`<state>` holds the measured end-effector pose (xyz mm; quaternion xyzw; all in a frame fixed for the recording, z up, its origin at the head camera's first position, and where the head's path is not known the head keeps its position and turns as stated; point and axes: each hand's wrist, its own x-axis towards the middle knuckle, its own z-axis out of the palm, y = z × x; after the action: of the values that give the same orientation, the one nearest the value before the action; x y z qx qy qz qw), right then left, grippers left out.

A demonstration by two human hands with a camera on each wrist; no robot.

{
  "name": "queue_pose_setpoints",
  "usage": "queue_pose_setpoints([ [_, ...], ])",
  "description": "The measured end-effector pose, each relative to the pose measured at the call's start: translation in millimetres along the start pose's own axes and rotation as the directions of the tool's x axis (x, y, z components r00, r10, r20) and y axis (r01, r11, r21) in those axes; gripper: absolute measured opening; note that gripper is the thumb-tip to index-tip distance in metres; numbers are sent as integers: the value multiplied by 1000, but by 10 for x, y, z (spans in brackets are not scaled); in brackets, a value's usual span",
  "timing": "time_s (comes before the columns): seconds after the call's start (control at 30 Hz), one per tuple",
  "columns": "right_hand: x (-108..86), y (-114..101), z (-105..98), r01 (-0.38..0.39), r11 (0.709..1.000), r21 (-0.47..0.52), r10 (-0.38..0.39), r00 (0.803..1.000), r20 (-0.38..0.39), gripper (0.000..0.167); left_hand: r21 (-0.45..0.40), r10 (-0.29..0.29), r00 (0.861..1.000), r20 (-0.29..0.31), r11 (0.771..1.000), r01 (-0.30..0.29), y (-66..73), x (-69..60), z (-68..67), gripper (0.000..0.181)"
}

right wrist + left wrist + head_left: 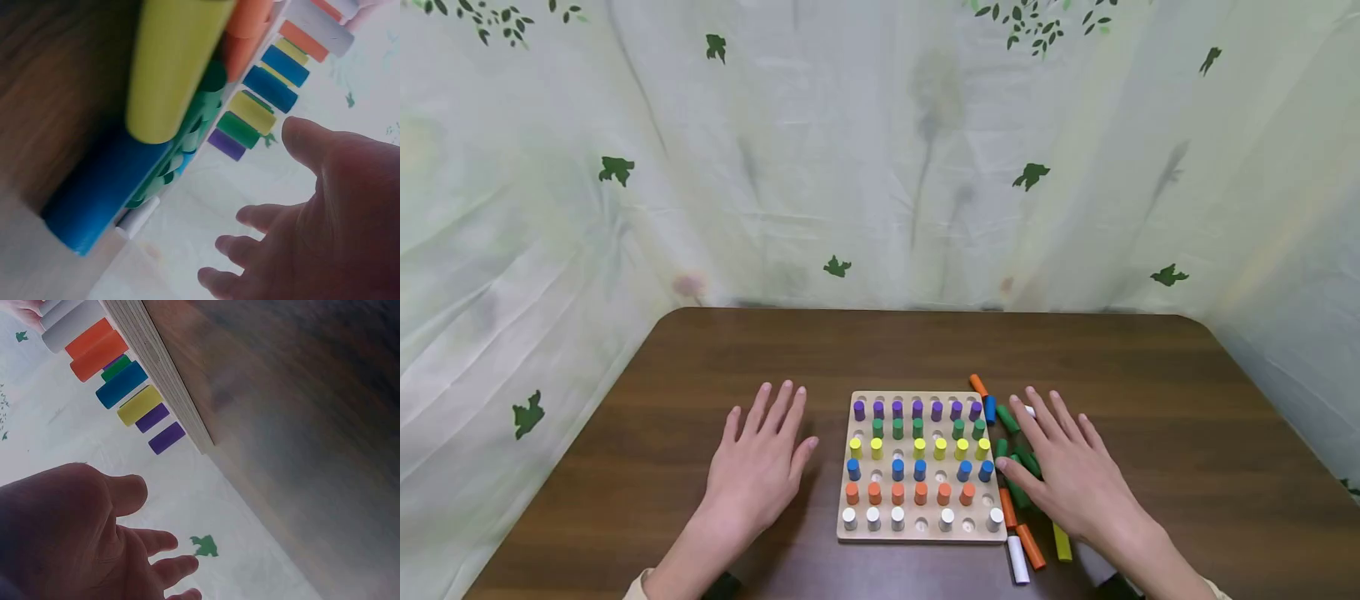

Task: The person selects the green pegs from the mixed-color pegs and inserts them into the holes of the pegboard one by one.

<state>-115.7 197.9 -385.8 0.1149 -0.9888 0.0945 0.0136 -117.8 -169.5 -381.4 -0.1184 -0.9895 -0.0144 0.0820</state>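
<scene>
Well, smooth cylindrical pegs in a wooden board.

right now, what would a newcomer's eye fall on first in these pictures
Most likely the pale wooden pegboard on the dark brown wooden table, with rows of purple, green, yellow, blue, orange and white cylindrical pegs. Next, the bare left hand and right hand on either side of the board, the right one partly hiding loose cylinders of several colours beside the board's right edge.
</scene>
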Motion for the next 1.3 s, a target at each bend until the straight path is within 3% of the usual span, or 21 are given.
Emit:
queue_pose_setpoints([
  [0.13, 10, 37, -19, 9, 1000, -8, -9, 1000, 0, 84, -7, 22, 1000, 9, 1000, -22, -5, -17, -29, 65],
  [0.3, 27, 81, -37, 20, 999, -28, -20, 1000, -1, 84, -54, 108, 994, 1, 993, -108, -53, 16, -45, 64],
  [0.4, 9, 117, -29, 30, 999, -40, -30, 1000, 5, 83, -135, 159, 986, 38, 979, -153, -86, 43, -47, 65],
  [0.47, -13, 142, -18, 39, 998, -48, -39, 999, 2, 81, -215, 191, 977, 98, 962, -166, -95, 56, -43, 66],
  [0.53, -37, 164, -6, 51, 997, -54, -51, 999, -4, 78, -319, 221, 960, 173, 935, -158, -105, 65, -39, 67],
  [0.67, -69, 199, 14, 73, 996, -53, -74, 997, -21, 73, -496, 260, 917, 301, 864, -82, -125, 68, -62, 69],
  [0.77, -79, 220, 17, 85, 995, -48, -87, 996, -32, 69, -550, 265, 897, 354, 835, -30, -141, 69, -73, 70],
  [1.03, -67, 278, -7, 130, 991, 22, -129, 991, -39, 63, -558, 275, 871, 407, 830, -1, -119, 93, 37, 78],
  [1.3, -9, 378, -2, 138, 980, 140, -132, 990, -54, 55, -579, 309, 869, 387, 815, -32, -94, 73, 93, 86],
])
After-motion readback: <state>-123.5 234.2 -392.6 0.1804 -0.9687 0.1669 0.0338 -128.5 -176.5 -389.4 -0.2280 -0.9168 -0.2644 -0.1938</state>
